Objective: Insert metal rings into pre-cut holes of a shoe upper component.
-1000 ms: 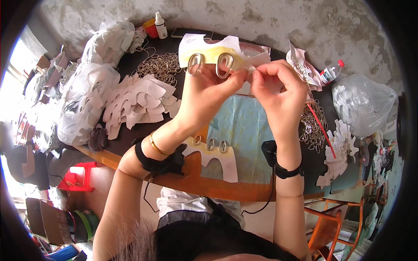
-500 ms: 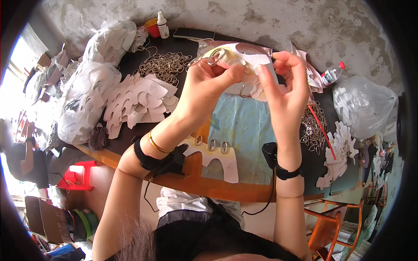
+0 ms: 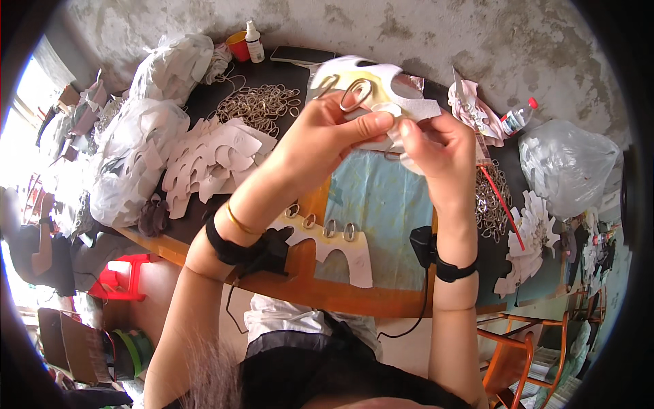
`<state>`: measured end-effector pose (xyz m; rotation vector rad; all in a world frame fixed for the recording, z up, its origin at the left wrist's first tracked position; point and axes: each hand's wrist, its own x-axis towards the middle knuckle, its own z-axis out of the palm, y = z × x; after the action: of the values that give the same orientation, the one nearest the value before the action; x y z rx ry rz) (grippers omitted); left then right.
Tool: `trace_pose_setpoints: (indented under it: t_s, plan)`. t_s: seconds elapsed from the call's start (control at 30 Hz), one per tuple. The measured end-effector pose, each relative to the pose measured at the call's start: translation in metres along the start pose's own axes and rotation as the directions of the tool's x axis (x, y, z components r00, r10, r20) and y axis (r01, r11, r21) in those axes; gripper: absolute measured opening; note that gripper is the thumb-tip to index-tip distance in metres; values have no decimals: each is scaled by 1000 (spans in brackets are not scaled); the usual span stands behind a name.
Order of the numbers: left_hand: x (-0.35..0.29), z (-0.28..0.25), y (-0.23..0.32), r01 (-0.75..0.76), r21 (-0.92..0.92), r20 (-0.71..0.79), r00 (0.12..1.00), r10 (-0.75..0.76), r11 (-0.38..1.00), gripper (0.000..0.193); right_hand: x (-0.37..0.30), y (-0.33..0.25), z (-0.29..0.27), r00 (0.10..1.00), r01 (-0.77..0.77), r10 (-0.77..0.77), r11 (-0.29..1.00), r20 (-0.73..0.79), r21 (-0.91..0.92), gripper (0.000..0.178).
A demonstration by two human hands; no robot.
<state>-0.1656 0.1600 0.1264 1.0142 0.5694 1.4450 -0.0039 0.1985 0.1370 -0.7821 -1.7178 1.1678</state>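
Observation:
Above the far side of the table, my left hand [image 3: 334, 133] and my right hand [image 3: 441, 146] grip one pale, curved cut-out piece [image 3: 395, 76] between them. My thumbs nearly meet along its near edge. Yellowish smears show on the piece, and an oval metal ring [image 3: 356, 95] stands out by my left fingers. The fingertips behind the piece are partly hidden. Near the table's front edge lies a similar cut-out piece [image 3: 355, 255], with several metal rings [image 3: 331, 228] along its yellow-stained far edge. A blue, stained sheet [image 3: 381, 198] lies under my hands.
Loose metal rings [image 3: 255, 105] and stacked pale pieces [image 3: 214, 160] sit at left, beside stuffed clear bags [image 3: 139, 146]. At right are more rings [image 3: 492, 211], a red stick [image 3: 503, 208], cut pieces [image 3: 530, 238], a red-capped bottle [image 3: 519, 117] and a plastic bag [image 3: 569, 167].
The held piece has turned and tilted up, showing more of its curved pale surface. My right hand has closed in lower, its fingers now folded against the piece. My left forearm has shifted slightly.

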Motion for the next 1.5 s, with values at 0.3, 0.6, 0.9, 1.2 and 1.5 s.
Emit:
trace_pose_setpoints:
  t_s: [0.3, 0.6, 0.9, 1.2, 1.5]
  plan:
    - [5, -6, -16, -17, 134, -134, 990, 35, 991, 20, 10, 21, 5, 998, 56, -52, 993, -38, 104, 19]
    - [6, -8, -14, -156, 188, -170, 967, 188, 970, 18, 6, -5, -4, 759, 475, -629, 711, -167, -519, 12]
    - [0, 6, -17, -222, 436, -188, 925, 329, 872, 16, 6, 0, -2, 905, 370, -421, 844, -53, -388, 11]
    - [4, -9, -15, -78, 112, -130, 987, 92, 991, 15, 16, 13, 1, 832, 510, -554, 783, -27, -356, 8]
    - [-2, -1, -4, -84, 257, -126, 985, 120, 963, 20, 10, 8, 4, 877, 432, -480, 808, -22, -399, 17]
